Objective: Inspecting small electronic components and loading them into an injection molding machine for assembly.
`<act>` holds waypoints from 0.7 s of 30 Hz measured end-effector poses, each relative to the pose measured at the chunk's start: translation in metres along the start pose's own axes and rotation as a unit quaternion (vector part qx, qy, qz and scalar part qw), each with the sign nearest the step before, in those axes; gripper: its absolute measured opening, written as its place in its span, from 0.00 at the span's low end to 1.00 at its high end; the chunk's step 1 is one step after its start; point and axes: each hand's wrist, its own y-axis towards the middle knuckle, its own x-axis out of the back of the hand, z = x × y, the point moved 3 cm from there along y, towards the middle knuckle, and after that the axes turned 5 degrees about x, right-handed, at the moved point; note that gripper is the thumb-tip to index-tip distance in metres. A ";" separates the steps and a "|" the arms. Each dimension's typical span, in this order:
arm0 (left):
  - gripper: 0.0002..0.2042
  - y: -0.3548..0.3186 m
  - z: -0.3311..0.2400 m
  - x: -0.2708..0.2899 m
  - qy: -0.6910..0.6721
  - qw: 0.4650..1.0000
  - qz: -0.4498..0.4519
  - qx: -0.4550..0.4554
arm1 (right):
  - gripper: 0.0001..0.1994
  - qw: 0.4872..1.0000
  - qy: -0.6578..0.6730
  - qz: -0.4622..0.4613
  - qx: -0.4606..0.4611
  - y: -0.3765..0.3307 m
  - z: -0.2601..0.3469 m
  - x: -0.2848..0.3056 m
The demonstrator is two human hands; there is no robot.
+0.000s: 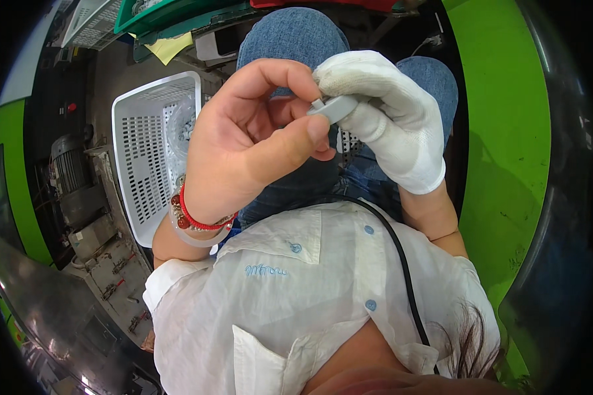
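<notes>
A small light-grey plastic part (pixel 340 108), rounded with a short stub at its left end, is held up between my hands above my lap. My bare left hand (pixel 240 141) presses its thumb against the part's left end, the index finger curled over near the stub. In a white knit glove, my right hand (pixel 398 115) pinches the other end between thumb and fingers. The gloved fingers hide part of it. A red cord and beaded bracelets (pixel 194 214) circle my left wrist.
A white perforated basket (pixel 128 105) with a clear bag (pixel 181 128) of small grey pieces stands left. Behind it are a green crate (pixel 158 16) and yellow paper (pixel 171 47). A green panel (pixel 507 131) rises at right; a motor (pixel 69 164) sits far left. A black cable (pixel 402 253) crosses my shirt.
</notes>
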 end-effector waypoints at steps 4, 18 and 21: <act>0.16 0.000 0.000 0.000 -0.009 1.000 0.012 -0.003 | 0.13 1.000 0.016 0.002 -0.002 -0.001 -0.001 0.000; 0.16 0.000 0.001 -0.004 -0.030 1.000 0.006 -0.001 | 0.13 0.997 0.080 -0.015 -0.016 -0.004 -0.006 -0.002; 0.16 -0.001 0.001 -0.005 -0.027 1.000 0.003 0.006 | 0.13 0.995 0.093 -0.023 -0.022 -0.005 -0.007 -0.003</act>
